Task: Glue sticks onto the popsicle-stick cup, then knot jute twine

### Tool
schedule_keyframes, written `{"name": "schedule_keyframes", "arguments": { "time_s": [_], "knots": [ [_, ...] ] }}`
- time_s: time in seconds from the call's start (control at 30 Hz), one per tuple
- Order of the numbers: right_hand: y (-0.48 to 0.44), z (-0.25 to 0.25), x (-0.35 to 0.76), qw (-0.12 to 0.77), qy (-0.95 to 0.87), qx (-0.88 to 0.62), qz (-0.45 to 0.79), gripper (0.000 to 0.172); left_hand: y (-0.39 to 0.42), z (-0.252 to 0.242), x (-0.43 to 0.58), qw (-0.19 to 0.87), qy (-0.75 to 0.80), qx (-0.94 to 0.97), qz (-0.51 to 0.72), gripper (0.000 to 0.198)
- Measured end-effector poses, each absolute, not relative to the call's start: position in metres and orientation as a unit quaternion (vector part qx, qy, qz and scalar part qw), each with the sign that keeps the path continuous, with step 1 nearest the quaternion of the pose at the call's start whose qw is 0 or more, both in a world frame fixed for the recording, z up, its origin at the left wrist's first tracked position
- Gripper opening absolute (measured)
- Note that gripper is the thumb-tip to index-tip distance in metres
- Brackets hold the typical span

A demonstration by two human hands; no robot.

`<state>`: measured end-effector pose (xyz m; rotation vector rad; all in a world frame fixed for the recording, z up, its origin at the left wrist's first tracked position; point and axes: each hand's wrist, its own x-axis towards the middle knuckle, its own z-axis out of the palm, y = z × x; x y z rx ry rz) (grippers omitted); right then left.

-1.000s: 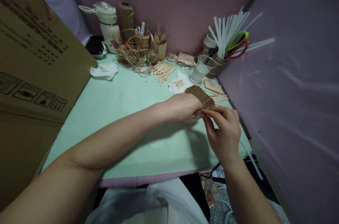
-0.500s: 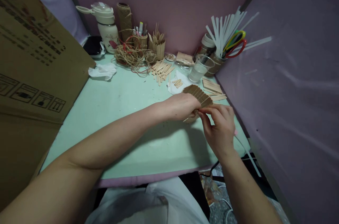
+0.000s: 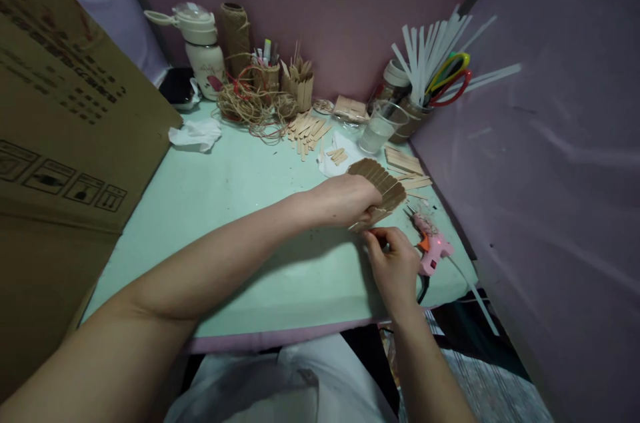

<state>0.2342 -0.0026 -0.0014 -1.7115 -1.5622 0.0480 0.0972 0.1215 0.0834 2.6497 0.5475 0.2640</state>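
My left hand (image 3: 353, 200) grips a small brown piece built of wooden craft sticks (image 3: 387, 184), with fingers curled over its near side. The row of sticks fans out beyond my knuckles. Below that side, my right hand (image 3: 393, 256) has thumb and forefinger pinched together at the lower edge of the piece. Whether anything small sits in that pinch is hidden. Right of my right hand, a pink hot glue gun (image 3: 433, 246) lies on the table, its nozzle toward the back and a glue stick trailing from its rear.
Loose craft sticks (image 3: 307, 133), a clear plastic cup (image 3: 383, 126) and a tangle of twine (image 3: 255, 110) stand at the back. A holder with white glue sticks (image 3: 435, 56) and scissors (image 3: 453, 80) is back right. A bottle (image 3: 205, 56) and cardboard box (image 3: 75, 110) are left.
My right hand has moved down and left, from the side of the craft-stick piece to its lower edge. The glue gun, hidden behind that hand before, now shows. My left hand stays put.
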Motion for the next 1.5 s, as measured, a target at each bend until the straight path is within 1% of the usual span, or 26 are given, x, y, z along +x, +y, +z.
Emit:
{"name": "schedule_keyframes", "arguments": {
  "time_s": [0.23, 0.37, 0.47, 0.7, 0.93, 1.17, 1.5],
  "knots": [
    [0.006, -0.008, 0.231, 0.402, -0.593, -0.697, 0.024, 0.025, 0.122, 0.081, 0.097, 0.210, 0.197, 0.953, 0.092, 0.012],
    [0.006, -0.008, 0.230, 0.405, -0.582, -0.704, 0.025, 0.027, 0.121, 0.083, 0.096, 0.215, 0.194, 0.952, 0.102, 0.010],
    [0.007, -0.008, 0.230, 0.402, -0.579, -0.709, 0.032, 0.027, 0.120, 0.086, 0.096, 0.219, 0.197, 0.951, 0.098, 0.008],
    [0.008, -0.007, 0.229, 0.391, -0.563, -0.726, 0.054, 0.022, 0.120, 0.086, 0.097, 0.216, 0.202, 0.951, 0.094, 0.013],
    [0.008, -0.008, 0.228, 0.373, -0.553, -0.743, 0.056, 0.029, 0.120, 0.085, 0.097, 0.222, 0.195, 0.950, 0.105, 0.011],
    [0.009, -0.011, 0.230, 0.372, -0.540, -0.749, 0.094, 0.030, 0.119, 0.087, 0.096, 0.234, 0.200, 0.946, 0.103, 0.009],
    [0.009, -0.012, 0.229, 0.359, -0.539, -0.757, 0.094, 0.032, 0.120, 0.087, 0.096, 0.237, 0.193, 0.947, 0.100, 0.008]
  ]
}}
